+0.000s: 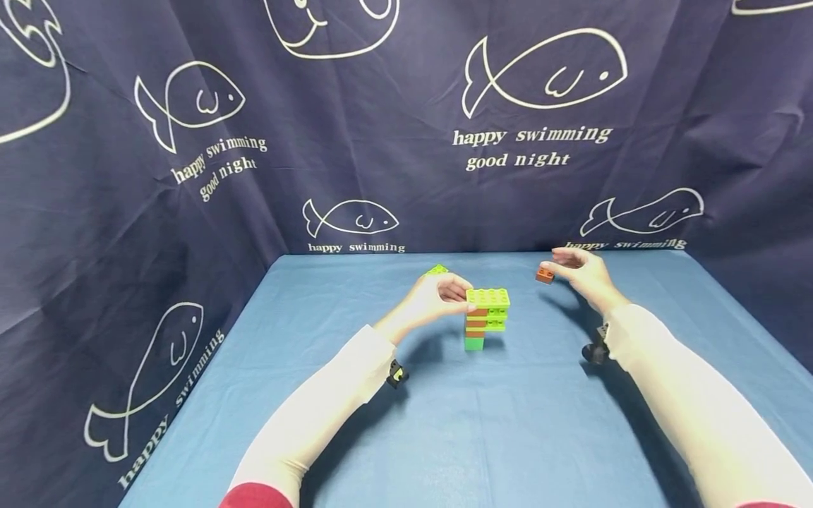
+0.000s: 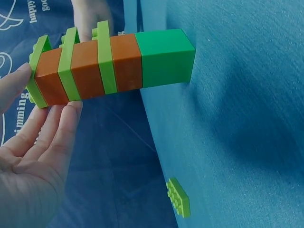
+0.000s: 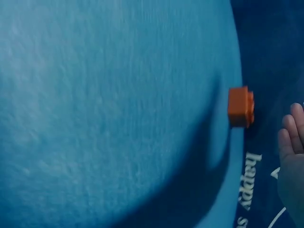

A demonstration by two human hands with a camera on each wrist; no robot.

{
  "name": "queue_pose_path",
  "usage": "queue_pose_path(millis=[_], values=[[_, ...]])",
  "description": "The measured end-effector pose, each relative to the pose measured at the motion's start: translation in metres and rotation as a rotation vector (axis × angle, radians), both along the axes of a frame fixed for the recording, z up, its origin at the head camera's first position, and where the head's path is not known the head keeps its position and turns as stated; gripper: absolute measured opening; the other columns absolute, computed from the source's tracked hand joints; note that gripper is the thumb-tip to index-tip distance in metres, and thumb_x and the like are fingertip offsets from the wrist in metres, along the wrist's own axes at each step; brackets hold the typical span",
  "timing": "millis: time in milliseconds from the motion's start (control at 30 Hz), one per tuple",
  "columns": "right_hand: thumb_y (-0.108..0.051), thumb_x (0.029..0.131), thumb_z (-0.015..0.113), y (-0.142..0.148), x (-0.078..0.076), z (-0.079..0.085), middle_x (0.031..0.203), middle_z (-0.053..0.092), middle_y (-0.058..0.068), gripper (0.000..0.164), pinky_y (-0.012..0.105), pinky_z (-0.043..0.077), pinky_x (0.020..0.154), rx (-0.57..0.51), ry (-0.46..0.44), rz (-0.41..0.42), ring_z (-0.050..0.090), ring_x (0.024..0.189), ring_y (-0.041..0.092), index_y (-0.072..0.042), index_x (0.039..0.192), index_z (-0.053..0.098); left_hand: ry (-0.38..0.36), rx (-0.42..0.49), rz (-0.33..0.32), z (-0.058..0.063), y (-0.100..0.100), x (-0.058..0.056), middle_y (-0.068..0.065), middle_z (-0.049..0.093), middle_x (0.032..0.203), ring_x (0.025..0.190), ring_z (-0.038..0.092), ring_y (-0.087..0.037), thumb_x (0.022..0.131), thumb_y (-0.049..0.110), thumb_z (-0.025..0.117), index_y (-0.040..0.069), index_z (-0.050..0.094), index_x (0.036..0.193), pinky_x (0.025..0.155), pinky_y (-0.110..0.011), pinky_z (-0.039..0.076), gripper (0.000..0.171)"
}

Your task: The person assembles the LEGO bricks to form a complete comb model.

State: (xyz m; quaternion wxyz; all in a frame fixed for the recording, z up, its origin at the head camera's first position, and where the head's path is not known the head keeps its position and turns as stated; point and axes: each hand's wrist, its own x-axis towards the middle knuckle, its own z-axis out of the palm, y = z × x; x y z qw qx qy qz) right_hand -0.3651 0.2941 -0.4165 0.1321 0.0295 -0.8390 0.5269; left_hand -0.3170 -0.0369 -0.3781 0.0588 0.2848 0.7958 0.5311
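A tower of toy building bricks (image 1: 476, 324) stands on the table, with a green brick (image 2: 166, 58) at its base and brown bricks alternating with lime plates above. The lime plates jut out to the right in the head view. My left hand (image 1: 432, 300) grips the tower near its top, the thumb at the top plate and fingertips against the side in the left wrist view. Farther back on the right, my right hand (image 1: 587, 275) reaches over a small orange-brown brick (image 1: 544, 275). In the right wrist view that hand's fingers (image 3: 286, 142) are extended, apart from the brick (image 3: 240, 108).
A loose lime plate (image 2: 179, 199) lies near the far table edge, partly behind the left hand in the head view. Blue cloth covers the table (image 1: 508, 437). A dark curtain (image 1: 413, 141) with fish drawings hangs behind and at the left.
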Motion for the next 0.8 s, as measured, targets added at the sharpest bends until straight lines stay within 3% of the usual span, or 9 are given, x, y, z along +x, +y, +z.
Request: queue_pose_path(millis=[167, 233, 300, 400, 500, 633, 800], values=[[-0.033, 0.085, 0.075, 0.008, -0.009, -0.009, 0.091, 0.052, -0.030, 0.062, 0.003, 0.041, 0.075, 0.017, -0.024, -0.030, 0.051, 0.088, -0.010, 0.002, 0.132, 0.054, -0.028, -0.001, 0.021, -0.001, 0.000, 0.001, -0.009, 0.069, 0.100, 0.082, 0.067, -0.007, 0.077, 0.011, 0.081, 0.006, 0.070, 0.108, 0.079, -0.021, 0.056, 0.033], [-0.032, 0.086, 0.074, 0.009, -0.012, -0.011, 0.091, 0.051, -0.030, 0.062, 0.003, 0.040, 0.075, 0.032, -0.034, -0.034, 0.057, 0.094, 0.003, 0.002, 0.132, 0.053, -0.025, 0.002, 0.019, -0.001, 0.000, 0.001, -0.010, 0.070, 0.099, 0.082, 0.067, -0.006, 0.077, 0.011, 0.081, 0.006, 0.070, 0.108, 0.079, -0.020, 0.056, 0.033], [-0.031, 0.085, 0.075, 0.007, -0.014, -0.012, 0.098, 0.056, -0.022, 0.062, 0.005, 0.040, 0.078, 0.053, -0.047, -0.032, 0.059, 0.104, 0.016, 0.002, 0.133, 0.053, -0.005, 0.001, 0.013, -0.001, 0.000, 0.001, -0.012, 0.071, 0.098, 0.082, 0.066, -0.006, 0.077, 0.010, 0.080, 0.004, 0.070, 0.108, 0.080, -0.020, 0.056, 0.033], [-0.029, 0.085, 0.075, 0.001, -0.018, -0.011, 0.116, 0.063, 0.003, 0.063, 0.017, 0.043, 0.091, 0.080, -0.072, -0.025, 0.051, 0.121, 0.035, 0.002, 0.134, 0.052, 0.017, -0.002, 0.021, 0.000, 0.000, 0.001, -0.011, 0.072, 0.097, 0.081, 0.067, -0.007, 0.077, 0.010, 0.081, 0.004, 0.071, 0.108, 0.079, -0.020, 0.055, 0.033], [-0.027, 0.086, 0.075, -0.002, -0.021, -0.011, 0.135, 0.053, 0.024, 0.064, 0.035, 0.041, 0.103, 0.099, -0.113, -0.025, 0.048, 0.126, 0.036, 0.004, 0.136, 0.049, 0.016, 0.009, 0.026, 0.000, 0.000, 0.001, -0.012, 0.072, 0.097, 0.081, 0.067, -0.008, 0.077, 0.010, 0.081, 0.004, 0.071, 0.108, 0.079, -0.021, 0.055, 0.034], [-0.021, 0.087, 0.074, -0.001, -0.022, -0.014, 0.138, 0.049, 0.027, 0.063, 0.046, 0.037, 0.106, 0.109, -0.157, -0.036, 0.044, 0.128, 0.038, 0.005, 0.137, 0.046, -0.021, 0.030, 0.019, -0.002, 0.001, 0.002, -0.013, 0.072, 0.097, 0.081, 0.066, -0.007, 0.077, 0.009, 0.081, 0.002, 0.070, 0.109, 0.080, -0.021, 0.056, 0.035], [-0.019, 0.087, 0.073, -0.001, -0.023, -0.016, 0.134, 0.051, 0.030, 0.062, 0.037, 0.042, 0.095, 0.139, -0.196, -0.038, 0.049, 0.121, 0.037, 0.006, 0.137, 0.046, -0.026, 0.029, 0.036, -0.001, 0.002, 0.003, -0.012, 0.072, 0.095, 0.080, 0.066, -0.005, 0.076, 0.009, 0.082, 0.003, 0.070, 0.108, 0.077, -0.020, 0.055, 0.035]])
